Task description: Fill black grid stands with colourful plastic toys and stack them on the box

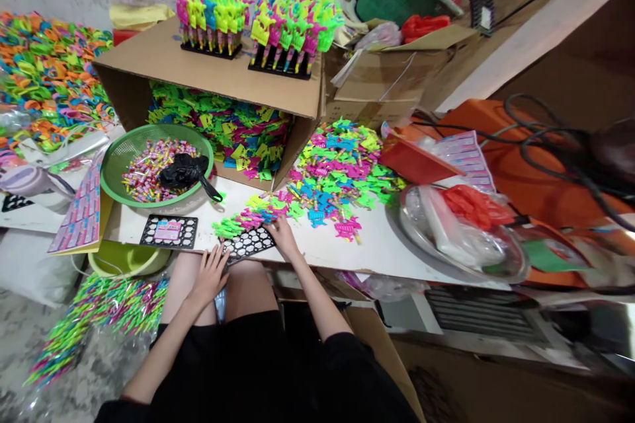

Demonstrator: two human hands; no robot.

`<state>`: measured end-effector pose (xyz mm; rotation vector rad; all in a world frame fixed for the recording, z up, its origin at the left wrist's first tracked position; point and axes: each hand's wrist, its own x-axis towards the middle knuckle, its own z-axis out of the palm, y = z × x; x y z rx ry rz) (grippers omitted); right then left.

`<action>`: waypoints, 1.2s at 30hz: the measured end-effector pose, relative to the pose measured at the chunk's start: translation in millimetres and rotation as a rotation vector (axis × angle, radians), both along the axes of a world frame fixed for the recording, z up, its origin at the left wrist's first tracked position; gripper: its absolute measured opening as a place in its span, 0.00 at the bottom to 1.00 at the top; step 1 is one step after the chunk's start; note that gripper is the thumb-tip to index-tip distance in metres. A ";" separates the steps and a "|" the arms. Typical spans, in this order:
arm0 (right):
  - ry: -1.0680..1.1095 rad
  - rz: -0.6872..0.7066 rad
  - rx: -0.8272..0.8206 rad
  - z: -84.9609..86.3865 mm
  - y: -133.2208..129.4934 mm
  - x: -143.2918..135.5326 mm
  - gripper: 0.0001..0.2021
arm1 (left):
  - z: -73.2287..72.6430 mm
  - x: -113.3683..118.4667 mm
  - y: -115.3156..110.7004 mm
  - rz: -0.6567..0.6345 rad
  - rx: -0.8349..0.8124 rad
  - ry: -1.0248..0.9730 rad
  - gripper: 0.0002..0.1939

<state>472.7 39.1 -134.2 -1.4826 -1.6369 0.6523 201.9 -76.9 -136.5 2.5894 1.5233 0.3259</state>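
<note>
A black honeycomb rack [247, 244] lies at the table's front edge above my lap, tilted a little. Bright plastic pieces [243, 219] in green, pink, yellow and blue stand in rows along its far side. My left hand [208, 277] rests at the rack's near left corner, fingers stretched out and slightly spread. At the right end of the rack, my right hand [284, 239] has its fingers drawn together beside a blue piece. What those fingertips hold is hidden. To the right lies a loose pile of similar coloured pieces [342, 165], some with small stick ends.
A green basket [112, 178] holds small candy-like tubes and a black plastic bag [183, 172]. Left of me lies another black rack [147, 232] with a printed card. Two filled racks stand on a cardboard box [143, 56]. A metal basin [421, 248] with bags sits right.
</note>
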 end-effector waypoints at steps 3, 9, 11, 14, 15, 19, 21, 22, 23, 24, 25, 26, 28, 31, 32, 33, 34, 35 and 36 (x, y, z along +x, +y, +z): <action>-0.147 0.034 0.052 1.6 2.9 6.6 0.15 | -0.6 8.3 3.3 0.017 0.005 0.008 0.31; -0.371 -0.061 0.124 -5.7 2.0 22.7 0.19 | 4.2 1.7 10.1 0.060 0.023 -0.053 0.26; -0.435 -0.066 0.151 -6.6 6.4 26.2 0.19 | 6.6 -3.6 12.5 0.086 0.035 -0.089 0.23; -0.500 -0.032 0.161 -4.3 19.4 24.6 0.21 | 8.7 -10.9 12.2 0.139 0.084 -0.157 0.20; -0.515 -0.022 0.162 -3.1 25.4 22.0 0.21 | 8.8 -12.9 10.5 0.156 0.101 -0.175 0.20; -0.545 0.064 0.146 2.5 54.6 4.7 0.20 | 8.3 -16.7 -1.1 0.227 0.146 -0.192 0.19; -0.549 0.106 0.120 5.2 69.2 -4.6 0.21 | 8.7 -15.6 -6.4 0.267 0.160 -0.183 0.19; -0.553 0.116 0.103 6.7 75.4 -8.6 0.22 | 9.2 -14.4 -8.3 0.284 0.164 -0.179 0.19; -0.559 0.117 0.085 8.1 80.3 -11.9 0.22 | 9.9 -12.9 -9.6 0.297 0.167 -0.174 0.19; -0.570 0.110 0.070 9.4 83.6 -14.4 0.22 | 10.5 -11.4 -10.3 0.307 0.171 -0.170 0.19; -0.588 0.099 0.057 10.5 85.2 -16.0 0.22 | 11.0 -10.0 -10.4 0.315 0.176 -0.164 0.19; -0.612 0.089 0.047 11.5 84.9 -16.4 0.21 | 11.3 -8.9 -10.0 0.322 0.182 -0.158 0.19; -0.676 0.080 0.033 12.2 79.1 -13.5 0.18 | 11.2 -8.0 -7.5 0.330 0.198 -0.146 0.19; -0.774 0.093 0.019 10.7 60.0 1.1 0.15 | 10.2 -9.5 -0.5 0.329 0.213 -0.142 0.19; -0.799 0.098 0.020 9.8 52.1 8.1 0.15 | 10.1 -10.2 2.3 0.325 0.215 -0.147 0.19; -0.818 0.104 0.026 8.9 44.1 15.8 0.15 | 10.2 -10.8 5.1 0.320 0.214 -0.154 0.19; -0.830 0.113 0.034 8.3 36.2 23.8 0.15 | 10.5 -11.0 7.9 0.312 0.212 -0.160 0.19; -0.836 0.127 0.045 8.0 28.7 31.7 0.15 | 10.9 -10.7 10.6 0.302 0.209 -0.167 0.19; -0.837 0.145 0.057 8.0 21.9 39.1 0.15 | 11.2 -9.7 13.2 0.294 0.204 -0.172 0.19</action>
